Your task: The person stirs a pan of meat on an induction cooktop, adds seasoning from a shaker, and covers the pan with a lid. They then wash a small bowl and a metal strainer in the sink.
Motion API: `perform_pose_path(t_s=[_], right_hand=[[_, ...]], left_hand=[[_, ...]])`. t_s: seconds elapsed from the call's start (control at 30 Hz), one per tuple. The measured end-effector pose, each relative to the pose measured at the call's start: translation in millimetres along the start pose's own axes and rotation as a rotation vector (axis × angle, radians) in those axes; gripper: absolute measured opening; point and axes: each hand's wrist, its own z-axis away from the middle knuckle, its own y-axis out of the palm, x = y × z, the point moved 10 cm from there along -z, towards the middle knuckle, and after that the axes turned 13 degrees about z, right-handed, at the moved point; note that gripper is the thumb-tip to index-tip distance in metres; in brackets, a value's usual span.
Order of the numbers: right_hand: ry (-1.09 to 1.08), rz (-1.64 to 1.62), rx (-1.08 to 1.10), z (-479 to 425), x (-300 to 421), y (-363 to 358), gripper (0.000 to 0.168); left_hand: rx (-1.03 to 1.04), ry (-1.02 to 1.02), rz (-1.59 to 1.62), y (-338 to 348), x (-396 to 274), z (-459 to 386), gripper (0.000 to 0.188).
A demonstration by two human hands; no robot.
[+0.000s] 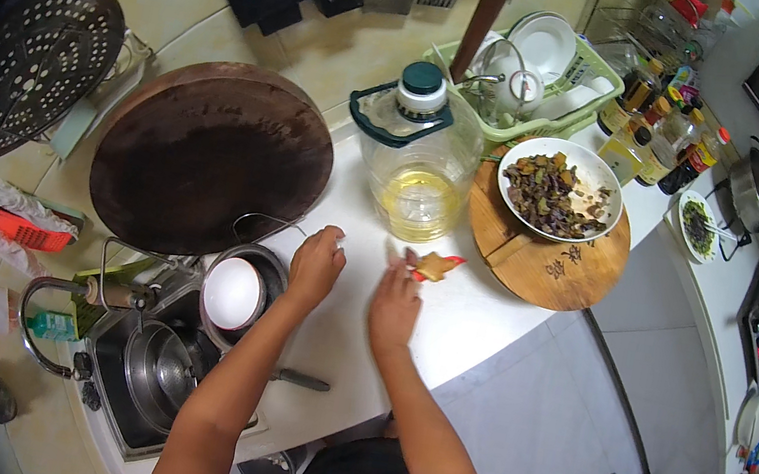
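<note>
My left hand [318, 264] is over the white counter [358, 355], fingers curled; whether it holds something small I cannot tell. My right hand [398, 305] reaches down beside a small tan and red item [436, 268], its blurred fingertips at a small dark piece by the item's left end. Grip is unclear there. Behind the hands stands a large clear plastic jug [425, 192] with a green cap and handle and some yellow liquid low inside. A white bowl of cooked dark vegetables [556, 196] rests on a round wooden lid [556, 272] at the right.
A dark round board [218, 159] leans on the wall at left. Below it are a white bowl [233, 293] in a metal pot, a black-handled utensil [302, 379] and a sink [127, 413] holding pans. A green dish basket [521, 125] and sauce bottles [662, 146] stand at back right.
</note>
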Motion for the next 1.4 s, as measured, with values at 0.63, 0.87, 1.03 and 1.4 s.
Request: perform_pose_path(t_s=[0.63,0.87,1.03,1.4], right_hand=[[-0.18,-0.236,-0.167,2,55,-31,0.049],[-0.444,-0.323,-0.085,-68,110,-5,0.044],[-0.621,-0.409,-0.013,6,117,-33,0.047],[-0.634,-0.488,0.083,108,41,-88,0.046]], left_hand=[[-0.529,-0.845,1.153,-95,69,267,0.011],[-0.719,-0.976,1.046,-114,117,287,0.032],[-0.626,-1.041,1.068,-114,151,269,0.021],[-0.324,-0.975,1.01,-72,119,212,0.014]])
